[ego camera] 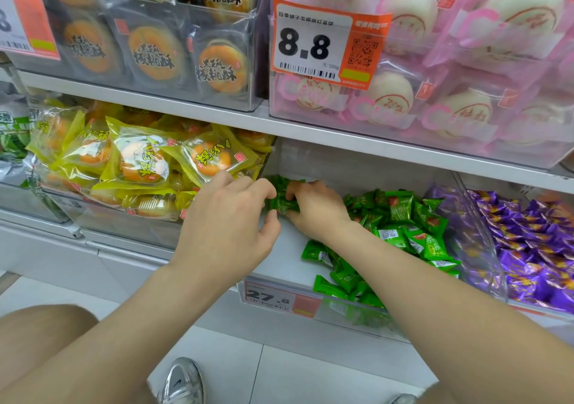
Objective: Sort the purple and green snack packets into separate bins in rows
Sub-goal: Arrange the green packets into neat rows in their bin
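A clear bin [310, 161] on the lower shelf holds several green snack packets [400, 214], heaped along its right side. At the bin's back left corner both hands meet on a small bunch of green packets [284, 197]. My left hand [230, 220] has its fingers curled round the bunch from the left. My right hand [313, 205] pinches the same bunch from the right. To the right, a second clear bin [478, 226] is full of purple snack packets [534, 248].
A bin of yellow-wrapped pastries [143, 161] stands left of the green bin. The shelf above carries dark-wrapped cakes [155, 52] and pink-wrapped buns [435, 62] with an 8.8 price tag [329, 43]. A 27.8 tag [279, 298] hangs on the green bin's front. My shoe [181, 382] is on the floor.
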